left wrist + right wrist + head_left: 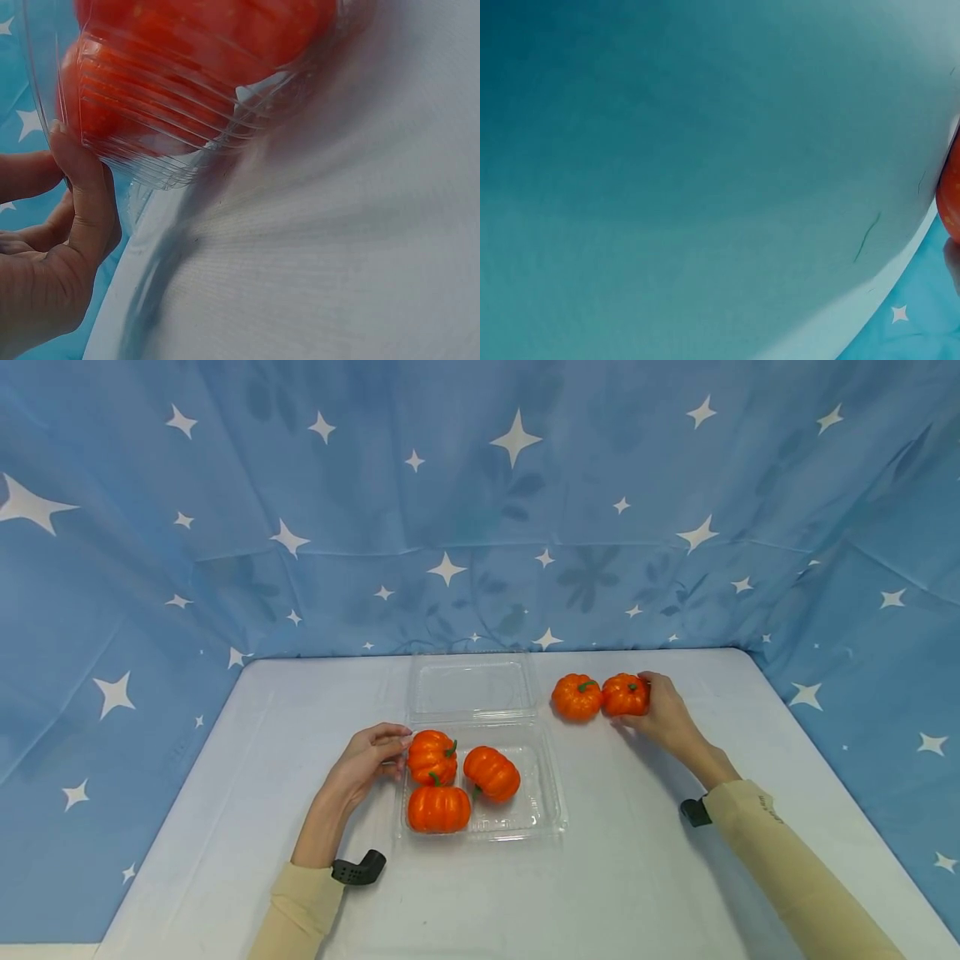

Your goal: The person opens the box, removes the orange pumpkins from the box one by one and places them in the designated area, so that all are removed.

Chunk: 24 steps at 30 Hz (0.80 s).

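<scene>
My left hand (366,760) is at the left side of a clear plastic clamshell container (551,777), thumb and finger pinching its rim in the left wrist view. Inside the base lie three small orange toy pumpkins with green stems: one at the upper left (431,757), one at the front left (438,810) and one tilted near the middle (492,774). At the back right, my right hand (667,714) grips another pumpkin (624,695) between thumb and fingers. A further pumpkin (576,697) sits right beside it on the left. The right wrist view catches only a sliver of the gripped pumpkin (951,193).
The container's clear lid (472,689) lies folded back behind the base, toward the far edge of the white-covered table (622,877). A blue curtain with white stars (480,510) hangs behind the table and along its sides.
</scene>
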Tool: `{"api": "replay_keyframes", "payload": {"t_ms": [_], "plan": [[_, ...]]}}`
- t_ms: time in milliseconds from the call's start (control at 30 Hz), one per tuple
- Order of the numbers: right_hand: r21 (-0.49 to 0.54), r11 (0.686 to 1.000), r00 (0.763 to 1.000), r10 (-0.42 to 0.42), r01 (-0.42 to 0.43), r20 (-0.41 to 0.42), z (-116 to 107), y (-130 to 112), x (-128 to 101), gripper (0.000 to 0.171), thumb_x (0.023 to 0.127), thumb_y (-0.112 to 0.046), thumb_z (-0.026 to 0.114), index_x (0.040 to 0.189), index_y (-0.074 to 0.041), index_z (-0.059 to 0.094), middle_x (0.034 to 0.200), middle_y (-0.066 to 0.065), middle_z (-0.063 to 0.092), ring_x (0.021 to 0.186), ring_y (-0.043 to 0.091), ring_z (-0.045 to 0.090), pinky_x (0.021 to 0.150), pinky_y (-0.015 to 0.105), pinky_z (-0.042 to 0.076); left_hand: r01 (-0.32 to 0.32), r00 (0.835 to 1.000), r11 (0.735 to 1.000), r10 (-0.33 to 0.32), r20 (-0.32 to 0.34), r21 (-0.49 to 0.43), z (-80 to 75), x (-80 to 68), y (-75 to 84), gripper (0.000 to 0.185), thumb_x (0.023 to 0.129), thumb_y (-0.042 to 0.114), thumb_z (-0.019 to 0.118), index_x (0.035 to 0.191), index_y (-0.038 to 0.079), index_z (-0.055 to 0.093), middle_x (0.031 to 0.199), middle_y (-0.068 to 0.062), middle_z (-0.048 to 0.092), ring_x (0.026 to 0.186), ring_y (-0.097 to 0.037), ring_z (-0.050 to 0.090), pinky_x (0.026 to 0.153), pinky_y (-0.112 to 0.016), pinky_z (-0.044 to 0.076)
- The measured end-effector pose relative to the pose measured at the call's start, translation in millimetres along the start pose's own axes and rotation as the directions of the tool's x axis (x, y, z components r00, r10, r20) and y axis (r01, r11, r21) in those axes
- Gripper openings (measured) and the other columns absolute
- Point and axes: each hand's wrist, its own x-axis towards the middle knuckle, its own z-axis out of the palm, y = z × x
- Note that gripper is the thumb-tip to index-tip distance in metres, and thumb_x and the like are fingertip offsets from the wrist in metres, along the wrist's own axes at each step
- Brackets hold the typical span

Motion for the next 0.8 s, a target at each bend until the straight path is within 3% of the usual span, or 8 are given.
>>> {"api": "replay_keyframes", "payload": {"t_ms": [467, 633, 800], "plan": [[-0.008, 0.999, 0.999, -0.046, 0.046, -0.014, -10, -6, -10, 0.089, 0.078, -0.022, 0.082, 0.143, 0.006, 0.029, 0.141, 0.033, 0.033, 0.128, 0.049, 0.037, 0.105, 0.065, 0.035, -0.005, 1.000, 1.000, 0.005, 0.009, 0.005, -0.9, -0.1, 0.5, 0.037, 0.095, 0.019, 0.062, 0.124, -0.002, 0.051, 0.078, -0.001, 0.061, 0.060, -0.013, 0.053, 0.055, -0.022, 0.052], [-0.023, 0.995, 0.994, -0.101, 0.100, -0.043, -15, -12, -19, 0.084, 0.079, -0.021, 0.081, 0.142, 0.005, 0.031, 0.141, 0.031, 0.035, 0.127, 0.047, 0.037, 0.103, 0.066, 0.036, 0.003, 1.000, 1.000, -0.003, 0.004, 0.012, -1.0, -0.2, 0.8, 0.038, 0.095, 0.020, 0.062, 0.124, -0.002, 0.051, 0.079, -0.002, 0.061, 0.061, -0.013, 0.053, 0.056, -0.023, 0.052], [-0.018, 0.980, 0.975, -0.200, 0.199, -0.099, -15, -19, -27, 0.078, 0.077, -0.015, 0.082, 0.138, 0.005, 0.037, 0.138, 0.027, 0.040, 0.125, 0.044, 0.042, 0.101, 0.063, 0.041, 0.009, 1.000, 1.000, -0.009, 0.003, 0.011, 0.0, -0.5, 1.4, 0.036, 0.096, 0.018, 0.061, 0.124, -0.002, 0.051, 0.080, -0.002, 0.061, 0.060, -0.013, 0.053, 0.056, -0.023, 0.052]]}}
